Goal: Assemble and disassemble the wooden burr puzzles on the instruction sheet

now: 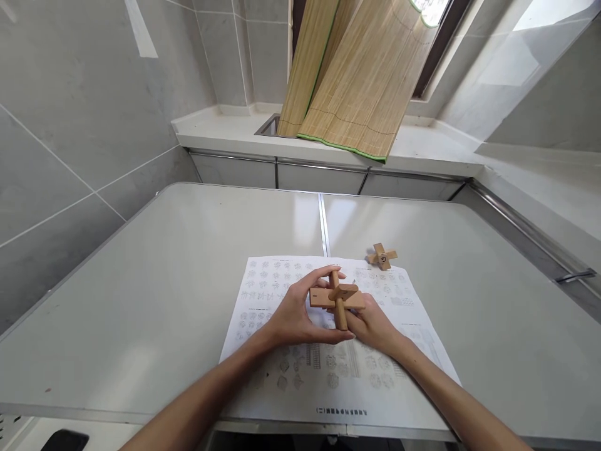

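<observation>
Between both hands is a wooden burr puzzle [337,298], made of flat bars crossing a round rod. My left hand [300,307] grips it from the left, index finger at the rod's upper end and thumb by its lower end. From the right, my right hand [370,321] holds the puzzle at its right and under side; most of its fingers are hidden behind the pieces. Under the hands lies a large printed sheet [404,369] covered in small puzzle diagrams. A second wooden burr puzzle [382,257] stands at the sheet's far right edge, apart from both hands.
The sheet rests on a pale table [154,300] with a metal seam across it. Beyond stands a white counter [225,134], with a bamboo blind [361,75] hanging over it. A black object [66,440] lies at the bottom left. Grey tiled walls [94,94] surround the table.
</observation>
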A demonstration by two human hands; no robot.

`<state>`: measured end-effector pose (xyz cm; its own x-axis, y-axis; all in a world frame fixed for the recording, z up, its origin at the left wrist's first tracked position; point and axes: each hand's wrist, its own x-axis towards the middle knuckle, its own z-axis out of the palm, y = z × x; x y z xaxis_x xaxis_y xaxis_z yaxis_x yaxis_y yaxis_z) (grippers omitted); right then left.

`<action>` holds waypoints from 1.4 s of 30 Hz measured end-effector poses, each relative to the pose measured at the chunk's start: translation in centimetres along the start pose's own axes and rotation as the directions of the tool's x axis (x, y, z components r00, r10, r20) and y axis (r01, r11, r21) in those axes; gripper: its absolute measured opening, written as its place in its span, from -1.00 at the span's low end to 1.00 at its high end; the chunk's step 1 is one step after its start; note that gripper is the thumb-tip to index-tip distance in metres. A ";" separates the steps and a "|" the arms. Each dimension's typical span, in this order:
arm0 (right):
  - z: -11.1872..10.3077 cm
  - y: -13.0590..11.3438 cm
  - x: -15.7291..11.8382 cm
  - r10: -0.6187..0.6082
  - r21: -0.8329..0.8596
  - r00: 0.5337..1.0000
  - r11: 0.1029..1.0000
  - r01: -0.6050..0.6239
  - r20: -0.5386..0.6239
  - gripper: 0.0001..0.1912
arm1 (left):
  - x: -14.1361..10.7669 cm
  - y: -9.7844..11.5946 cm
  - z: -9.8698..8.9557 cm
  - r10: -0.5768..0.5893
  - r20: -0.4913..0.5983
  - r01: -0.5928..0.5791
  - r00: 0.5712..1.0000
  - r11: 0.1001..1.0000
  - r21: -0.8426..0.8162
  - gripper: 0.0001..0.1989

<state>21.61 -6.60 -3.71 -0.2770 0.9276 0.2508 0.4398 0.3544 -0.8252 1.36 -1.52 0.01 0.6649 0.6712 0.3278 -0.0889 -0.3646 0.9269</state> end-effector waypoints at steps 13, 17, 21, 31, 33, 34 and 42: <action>-0.2 -0.5 0.2 0.074 0.104 0.997 0.992 -0.076 0.023 -0.63 | 0.0 -0.1 0.1 0.042 -0.011 -0.041 0.999 0.996 0.076 -0.02; -0.5 -0.7 0.5 0.162 0.147 0.987 0.976 -0.160 -0.002 -0.75 | 0.1 -0.1 0.2 0.113 -0.054 -0.101 0.992 0.977 0.186 -0.10; -1.1 -1.0 0.9 0.276 0.244 0.952 0.940 -0.238 -0.134 -0.77 | 0.0 -0.4 0.2 0.147 -0.141 -0.099 0.979 0.949 0.299 -0.12; -2.1 -1.6 1.1 0.242 0.449 0.961 0.879 -0.158 -0.136 -0.63 | -0.2 -1.3 0.3 0.055 -0.153 0.011 0.987 0.916 0.402 -0.07; -2.2 -1.4 1.0 0.223 0.426 0.967 0.892 -0.151 -0.126 -0.66 | -0.2 -1.3 0.3 0.005 -0.174 0.062 0.985 0.925 0.375 -0.03; -2.1 -1.2 0.9 0.219 0.415 0.968 0.897 -0.150 -0.124 -0.68 | -0.3 -1.3 0.3 -0.028 -0.185 0.094 0.982 0.929 0.357 -0.02; -2.1 -1.0 1.2 0.236 0.524 0.971 0.833 -0.177 -0.048 -0.70 | -0.3 -0.4 0.2 -0.121 -0.245 0.194 0.962 0.934 0.300 -0.06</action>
<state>22.65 -5.60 -1.49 -0.1239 0.9896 0.0729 -0.0327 0.0693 -0.9971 1.38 -1.73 -0.50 0.4691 0.8476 0.2480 0.2685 -0.4044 0.8743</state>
